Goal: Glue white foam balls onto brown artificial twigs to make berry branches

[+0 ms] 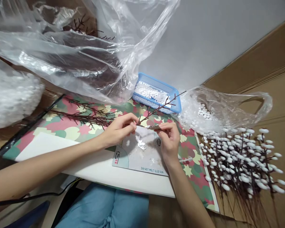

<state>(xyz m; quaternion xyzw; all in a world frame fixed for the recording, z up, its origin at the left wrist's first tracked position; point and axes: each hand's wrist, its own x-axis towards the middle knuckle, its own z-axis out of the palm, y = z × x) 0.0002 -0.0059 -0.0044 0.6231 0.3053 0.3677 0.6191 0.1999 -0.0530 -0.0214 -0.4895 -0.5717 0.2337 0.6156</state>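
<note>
Closely, both hands pinch a twig over a mat reading "DIY HOT MELT GLUE GUN".

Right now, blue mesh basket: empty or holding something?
Holding something: white round beads lie heaped inside the blue rectangular plastic mesh basket, below its rim.

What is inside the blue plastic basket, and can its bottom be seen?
Many small white beads lie heaped inside the blue plastic basket. They cover its floor, which cannot be seen. A brown twig passes in front and hides a little of the basket.
</note>
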